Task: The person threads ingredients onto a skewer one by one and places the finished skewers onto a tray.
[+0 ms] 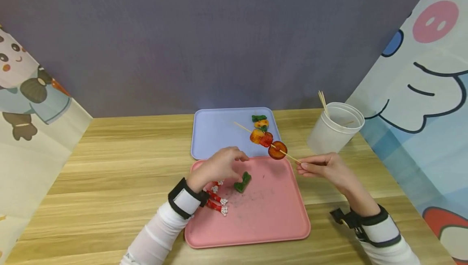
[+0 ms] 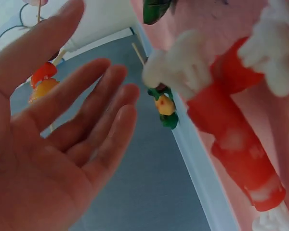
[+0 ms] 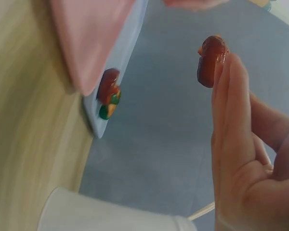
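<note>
The right hand (image 1: 325,169) pinches the bare lower end of a bamboo skewer (image 1: 292,158) between fingertips and thumb. Threaded on it are a yellow piece (image 1: 256,136), a red piece (image 1: 266,139) and a round brown slice (image 1: 278,150); the skewer slants up to the left over the blue tray. Above the pink tray (image 1: 270,216), the left hand (image 1: 221,167) has its fingers loosely bent with nothing between them. Just beside its fingertips lies a dark green piece (image 1: 243,182). Red pieces with knobby white ends (image 2: 236,139) lie on the tray under the left wrist, partly hidden.
A blue tray (image 1: 219,133) stands behind the pink one, with another skewer of green, yellow and brown food (image 1: 261,123) at its right side. A white bucket (image 1: 330,133) holding several bamboo sticks (image 1: 323,103) stands at the right. A grey partition (image 1: 219,45) closes off the back.
</note>
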A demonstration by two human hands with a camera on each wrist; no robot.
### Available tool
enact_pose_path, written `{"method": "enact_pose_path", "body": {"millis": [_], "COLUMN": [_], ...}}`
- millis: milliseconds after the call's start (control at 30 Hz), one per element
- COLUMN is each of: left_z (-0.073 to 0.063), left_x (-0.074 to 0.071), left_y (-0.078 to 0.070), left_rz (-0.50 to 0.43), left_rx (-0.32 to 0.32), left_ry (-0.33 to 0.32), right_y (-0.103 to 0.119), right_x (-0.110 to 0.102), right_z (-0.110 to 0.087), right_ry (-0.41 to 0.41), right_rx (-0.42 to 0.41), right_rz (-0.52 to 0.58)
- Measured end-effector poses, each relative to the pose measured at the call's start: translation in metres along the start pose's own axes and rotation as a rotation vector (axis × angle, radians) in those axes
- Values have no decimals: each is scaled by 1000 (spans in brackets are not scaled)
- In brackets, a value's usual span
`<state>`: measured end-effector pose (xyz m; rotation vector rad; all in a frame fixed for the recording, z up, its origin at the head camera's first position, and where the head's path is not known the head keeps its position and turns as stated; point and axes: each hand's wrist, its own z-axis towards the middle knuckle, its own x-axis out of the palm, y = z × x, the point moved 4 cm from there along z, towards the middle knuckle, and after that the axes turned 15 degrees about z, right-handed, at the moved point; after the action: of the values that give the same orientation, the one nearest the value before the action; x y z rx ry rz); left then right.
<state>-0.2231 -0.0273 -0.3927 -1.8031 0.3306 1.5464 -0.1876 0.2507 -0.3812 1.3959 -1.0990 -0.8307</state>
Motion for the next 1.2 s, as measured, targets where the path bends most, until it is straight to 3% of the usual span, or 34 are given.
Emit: {"method": "enact_pose_path", "body": {"millis": [100,333,700,933,1200], "left_z": [0,-2,-3,-2,-2], "left_x": [7,15,21,24,26], "left_y": [-4,-13,-18,-18,-17], "left_rz": [98,247,253,310,297], "left_rx": [18,49,74,65,53], "left_ry": [62,112,185,172,170], "right_y": [-3,-11,-15,-14,-13], "right_x": [-7,-23,-35,-36,-34], "right_z": [-2,-7,-10,-9,-5], "right_ry": [13,3,-23,-45,-49], "right_rx": [-21,-25,6,21,9], "right_rz": [33,79,85,57,15]}}
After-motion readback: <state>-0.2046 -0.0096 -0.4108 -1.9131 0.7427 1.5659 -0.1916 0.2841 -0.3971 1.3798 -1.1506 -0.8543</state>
